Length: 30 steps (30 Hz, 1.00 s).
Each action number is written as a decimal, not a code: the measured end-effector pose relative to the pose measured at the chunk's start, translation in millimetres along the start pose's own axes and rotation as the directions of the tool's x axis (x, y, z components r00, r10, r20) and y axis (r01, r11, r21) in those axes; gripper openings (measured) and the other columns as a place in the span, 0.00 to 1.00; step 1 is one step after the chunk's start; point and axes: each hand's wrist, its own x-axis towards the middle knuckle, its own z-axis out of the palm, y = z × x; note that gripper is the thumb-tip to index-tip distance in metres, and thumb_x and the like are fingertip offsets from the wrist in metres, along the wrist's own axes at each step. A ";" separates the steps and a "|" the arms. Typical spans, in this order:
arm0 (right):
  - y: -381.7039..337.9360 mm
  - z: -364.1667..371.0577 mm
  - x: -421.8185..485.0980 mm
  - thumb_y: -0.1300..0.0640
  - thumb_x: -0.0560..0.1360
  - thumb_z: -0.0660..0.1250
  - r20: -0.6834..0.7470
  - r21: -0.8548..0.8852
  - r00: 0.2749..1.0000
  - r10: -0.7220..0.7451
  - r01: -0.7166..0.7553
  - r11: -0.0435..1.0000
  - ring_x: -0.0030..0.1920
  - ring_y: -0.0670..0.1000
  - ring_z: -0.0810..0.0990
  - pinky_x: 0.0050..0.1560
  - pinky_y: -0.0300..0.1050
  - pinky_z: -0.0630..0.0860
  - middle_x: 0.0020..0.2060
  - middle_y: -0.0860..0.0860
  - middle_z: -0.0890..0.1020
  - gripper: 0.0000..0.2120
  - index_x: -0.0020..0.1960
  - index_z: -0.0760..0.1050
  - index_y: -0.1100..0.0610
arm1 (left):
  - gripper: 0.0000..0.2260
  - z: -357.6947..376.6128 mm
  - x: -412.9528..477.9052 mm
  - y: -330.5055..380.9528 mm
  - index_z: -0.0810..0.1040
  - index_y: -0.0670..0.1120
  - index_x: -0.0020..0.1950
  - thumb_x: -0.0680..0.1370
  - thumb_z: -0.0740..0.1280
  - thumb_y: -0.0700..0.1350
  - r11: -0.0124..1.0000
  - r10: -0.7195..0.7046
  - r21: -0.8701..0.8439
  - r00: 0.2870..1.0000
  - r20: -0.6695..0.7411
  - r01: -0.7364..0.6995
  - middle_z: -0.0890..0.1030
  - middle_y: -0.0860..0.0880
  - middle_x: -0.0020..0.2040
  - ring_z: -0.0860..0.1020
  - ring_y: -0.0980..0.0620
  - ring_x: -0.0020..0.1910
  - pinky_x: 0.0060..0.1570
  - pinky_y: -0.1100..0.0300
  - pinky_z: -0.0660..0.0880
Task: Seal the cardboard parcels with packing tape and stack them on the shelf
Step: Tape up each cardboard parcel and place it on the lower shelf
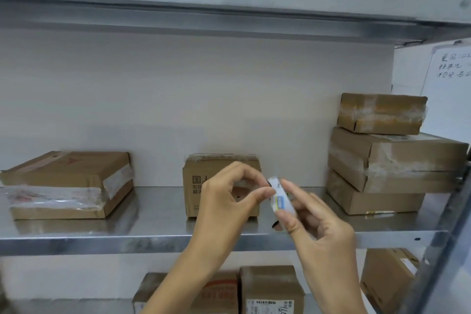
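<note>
Both hands are raised in front of the metal shelf (pixel 102 239). My right hand (pixel 318 232) grips a small white object with a blue label (pixel 281 199), blurred; I cannot tell what it is. My left hand (pixel 229 201) pinches its upper end with thumb and forefinger. Behind the hands a small taped cardboard parcel (pixel 201 186) with printed characters stands on the shelf. A flat taped parcel (pixel 68 183) lies at the left. At the right is a stack of three taped parcels (pixel 392 158).
A second metal shelf (pixel 229 0) runs overhead. Below the middle shelf stand more cardboard boxes (pixel 270 288), one with a barcode label. A whiteboard (pixel 451 89) with handwriting hangs at the right. The shelf's upright post (pixel 446 250) slants along the right edge.
</note>
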 end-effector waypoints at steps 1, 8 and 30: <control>1.5 0.5 -4.9 0.56 0.67 0.72 0.009 0.004 1.000 0.009 -0.009 1.000 0.38 0.49 0.83 0.45 0.37 0.79 0.39 0.45 0.82 0.21 0.58 0.79 0.42 | 0.09 -0.5 -3.5 0.3 0.79 0.50 0.37 0.70 0.76 0.38 1.000 -0.013 0.015 1.000 0.007 0.013 0.81 0.55 0.37 0.81 0.54 0.39 0.41 0.62 0.76; 7.5 15.5 -36.1 0.52 0.65 0.71 0.370 0.212 0.919 0.134 -0.224 0.951 0.52 0.51 0.84 0.52 0.42 0.78 0.54 0.47 0.84 0.37 0.63 0.60 0.23 | 0.10 -10.2 -10.8 3.2 0.78 0.49 0.36 0.70 0.75 0.36 0.994 -0.113 0.013 0.992 0.050 0.113 0.82 0.53 0.34 0.81 0.53 0.35 0.39 0.54 0.78; 4.6 47.6 -23.4 0.53 0.81 0.56 0.210 0.138 0.929 0.305 -0.337 0.931 0.24 0.50 0.71 0.30 0.41 0.73 0.25 0.54 0.78 0.18 0.68 0.62 0.40 | 0.04 -35.6 104.6 -18.4 0.79 0.38 0.40 0.72 0.72 0.32 0.990 -0.140 0.003 0.986 0.095 0.140 0.84 0.43 0.33 0.84 0.46 0.36 0.44 0.52 0.82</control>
